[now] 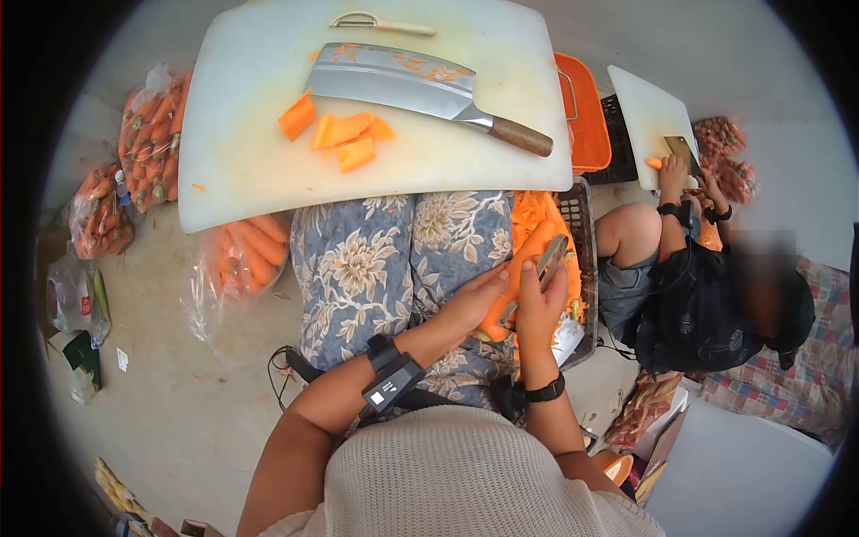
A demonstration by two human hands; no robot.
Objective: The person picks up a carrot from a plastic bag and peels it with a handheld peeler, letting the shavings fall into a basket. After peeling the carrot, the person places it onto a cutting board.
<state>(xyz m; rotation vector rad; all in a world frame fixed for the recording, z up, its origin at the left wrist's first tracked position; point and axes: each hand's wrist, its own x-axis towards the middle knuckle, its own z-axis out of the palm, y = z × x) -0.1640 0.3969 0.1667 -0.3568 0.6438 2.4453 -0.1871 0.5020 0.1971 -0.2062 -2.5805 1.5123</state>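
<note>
My left hand [476,302] is wrapped round a thick orange carrot [516,267] above my lap, to the right of my knees. In my right hand [542,304] is a narrow metal peeler [555,254], which lies against the carrot; my fingers cover part of it. Under both hands, orange peelings [534,208] fill a black plastic crate [586,268]. In front of me, a white cutting board [242,116] holds a cleaver [394,82] with a wooden handle, several cut carrot pieces [340,131] and another peeler [383,24] with a pale handle.
Bags of carrots [154,134] stand on the floor at left, and another carrot bag [246,255] lies below the board. An orange basin [582,112] sits right of the board. A co-worker [707,304] at right cuts at a second board [640,107].
</note>
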